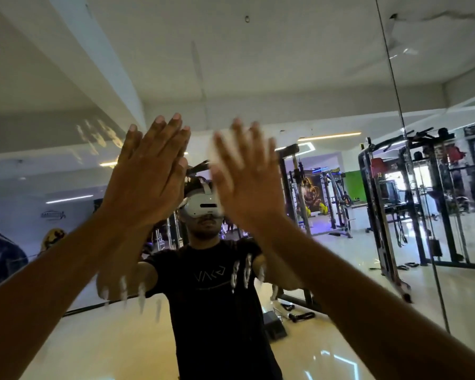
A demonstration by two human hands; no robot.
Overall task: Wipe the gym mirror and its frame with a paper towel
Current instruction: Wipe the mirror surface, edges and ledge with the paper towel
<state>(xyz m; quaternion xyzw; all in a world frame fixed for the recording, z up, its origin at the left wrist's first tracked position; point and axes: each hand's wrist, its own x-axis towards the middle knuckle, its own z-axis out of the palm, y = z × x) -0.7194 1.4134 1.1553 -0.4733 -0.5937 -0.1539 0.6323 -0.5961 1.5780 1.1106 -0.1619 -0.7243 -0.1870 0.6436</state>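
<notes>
Head view: mirror [258, 64] fills nearly the whole frame, a thin dark vertical seam [395, 86] running down its right part. Reflected in it are a white ceiling, a glossy pale floor [107, 338], black gym racks [390, 204] at right and a green wall patch [354, 185] further back. At centre is the reflection of a person in a black t-shirt [217, 311] with a white headset [202, 205]. Both bare forearms reach up from the lower corners toward the glass. Left hand [146, 174] is flat and wide, fingers straight and close together, pointing up, back of the hand to the camera; it appears laid on the glass, holding nothing visible. Right hand [247, 182] is motion-blurred, fingers straight and slightly spread, also pointing up. Paper towel [217, 157] is a white blurred patch showing at the thumb side of the right hand and between its fingers, pressed flat under the palm against the glass, just right of the left hand, above the reflected headset. The two hands are near each other, not touching. Smudgy pale fingerprint marks [99, 135] sit on the glass upper left of the left hand; more whitish streaks [132, 294] lie lower, below the left forearm, and others [240, 272] over the reflected shirt. Frame of the mirror cannot be made out.
</notes>
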